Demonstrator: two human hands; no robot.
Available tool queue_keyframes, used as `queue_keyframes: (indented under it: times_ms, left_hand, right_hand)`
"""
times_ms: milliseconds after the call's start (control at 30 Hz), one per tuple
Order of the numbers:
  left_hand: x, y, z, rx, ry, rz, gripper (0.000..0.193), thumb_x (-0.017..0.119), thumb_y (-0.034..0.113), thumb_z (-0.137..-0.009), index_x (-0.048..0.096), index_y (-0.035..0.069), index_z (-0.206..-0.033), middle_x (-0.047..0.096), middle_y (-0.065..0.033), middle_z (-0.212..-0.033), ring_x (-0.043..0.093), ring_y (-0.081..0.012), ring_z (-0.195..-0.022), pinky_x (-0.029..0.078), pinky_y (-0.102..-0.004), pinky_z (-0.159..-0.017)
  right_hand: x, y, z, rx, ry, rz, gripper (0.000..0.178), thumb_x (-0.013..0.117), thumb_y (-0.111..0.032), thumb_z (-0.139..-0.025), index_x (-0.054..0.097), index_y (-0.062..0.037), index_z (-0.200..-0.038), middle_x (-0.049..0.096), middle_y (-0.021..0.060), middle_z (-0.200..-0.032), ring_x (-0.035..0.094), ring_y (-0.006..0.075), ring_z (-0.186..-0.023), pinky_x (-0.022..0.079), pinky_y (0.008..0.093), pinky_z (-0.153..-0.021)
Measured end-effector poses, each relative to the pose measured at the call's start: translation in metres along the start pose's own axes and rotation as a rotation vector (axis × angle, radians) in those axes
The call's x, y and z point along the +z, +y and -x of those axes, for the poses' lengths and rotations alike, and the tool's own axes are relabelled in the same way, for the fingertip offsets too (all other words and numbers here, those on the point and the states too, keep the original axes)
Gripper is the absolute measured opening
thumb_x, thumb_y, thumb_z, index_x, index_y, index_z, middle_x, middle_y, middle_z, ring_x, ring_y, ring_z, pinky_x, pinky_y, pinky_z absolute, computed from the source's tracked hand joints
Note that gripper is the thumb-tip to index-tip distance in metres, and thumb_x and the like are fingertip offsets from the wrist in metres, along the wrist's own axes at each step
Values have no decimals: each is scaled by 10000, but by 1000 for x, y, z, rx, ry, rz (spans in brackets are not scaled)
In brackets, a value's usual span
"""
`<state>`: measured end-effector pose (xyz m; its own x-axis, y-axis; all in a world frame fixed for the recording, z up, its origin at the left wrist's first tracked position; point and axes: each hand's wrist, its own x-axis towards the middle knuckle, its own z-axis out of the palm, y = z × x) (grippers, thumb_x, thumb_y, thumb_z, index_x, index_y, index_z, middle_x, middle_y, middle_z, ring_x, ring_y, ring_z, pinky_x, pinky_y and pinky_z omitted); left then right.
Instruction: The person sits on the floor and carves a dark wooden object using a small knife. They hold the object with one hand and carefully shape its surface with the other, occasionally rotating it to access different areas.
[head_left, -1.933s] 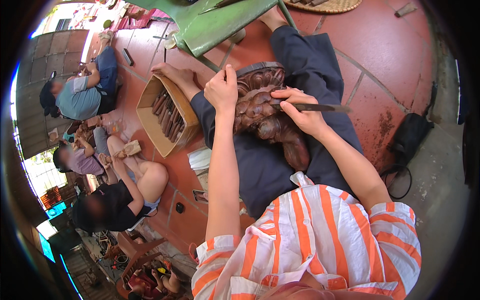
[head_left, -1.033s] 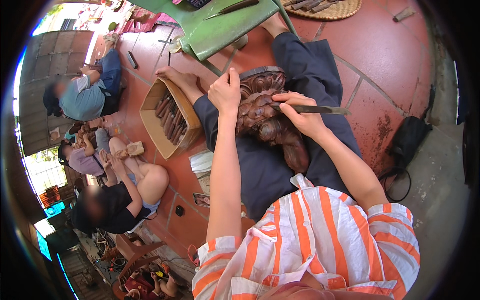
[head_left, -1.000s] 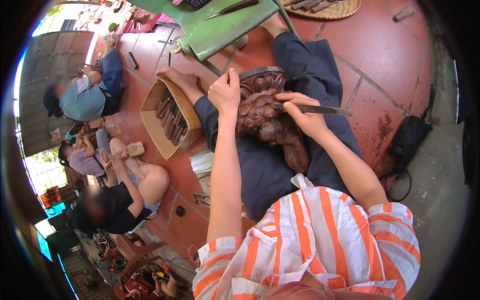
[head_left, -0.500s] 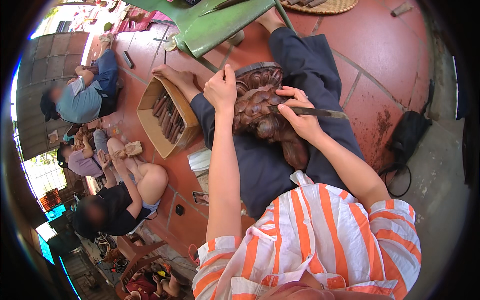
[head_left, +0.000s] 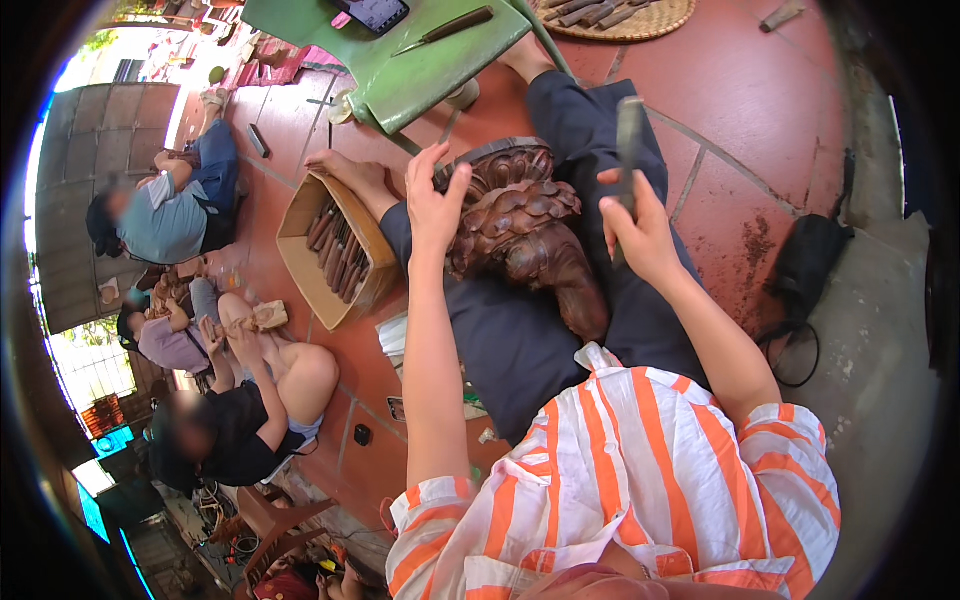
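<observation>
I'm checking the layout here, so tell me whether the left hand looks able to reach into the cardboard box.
Probably yes: the left hand looks empty, and the cardboard box is open-topped. Only the left leg seems to lie between, so reaching over it should work.

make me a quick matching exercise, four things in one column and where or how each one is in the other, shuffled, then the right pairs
Column one
1. carved brown piece
2. long flat tool
3. cardboard box
4. green chair

Column two
A. standing on the red tiled floor, holding a row of wooden-handled tools
B. bearing a phone and a thin pointed tool
C. resting on the person's dark trousers
D. gripped in the right hand

Right pairs: 1-C, 2-D, 3-A, 4-B
</observation>
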<state>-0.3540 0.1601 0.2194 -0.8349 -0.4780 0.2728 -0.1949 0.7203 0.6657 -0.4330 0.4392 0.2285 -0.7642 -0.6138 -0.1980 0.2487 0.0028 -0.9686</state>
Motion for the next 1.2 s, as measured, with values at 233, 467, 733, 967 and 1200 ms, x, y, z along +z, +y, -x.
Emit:
queue_keyframes:
  times_ms: [233,467,733,967,1200]
  left_hand:
    - [13,56,55,264,-120,-224,829,859,265,-608,514,47,-1330,511,-128,-1371,413,-321,-1326,310,-459,-1108]
    - [25,50,57,298,-46,-342,789,841,409,-591,591,52,-1249,666,-80,-1130,625,-273,-1050,410,-445,-1027]
    - [33,47,60,276,50,-361,726,803,482,-623,645,37,-1175,676,-77,-1072,628,-262,-959,469,-386,-852]
    - [33,46,61,300,70,-367,739,808,480,-604,648,41,-1177,678,-70,-1074,628,-255,-953,471,-372,-833]
    - [31,48,61,308,72,-341,746,844,423,-553,654,45,-1168,689,-89,-1051,643,-261,-934,486,-361,-823]
  right_hand:
    - [-14,6,25,-85,-224,407,266,502,-125,-963,593,3,-1178,644,130,-824,639,235,-736,506,326,-682]
    - [-7,12,29,-167,-210,649,302,549,-152,-924,629,-105,-1212,646,180,-872,622,371,-831,486,435,-730]
    - [0,23,32,-236,-163,664,301,564,-113,-908,628,-76,-1199,647,201,-874,622,395,-816,496,440,-715]
    - [-5,30,32,-294,-245,550,313,565,-67,-896,609,-21,-1202,654,242,-967,629,400,-895,502,418,-776]
    - [-6,24,32,-249,-233,614,338,563,-46,-895,604,-45,-1231,642,207,-884,616,379,-811,481,419,-738]
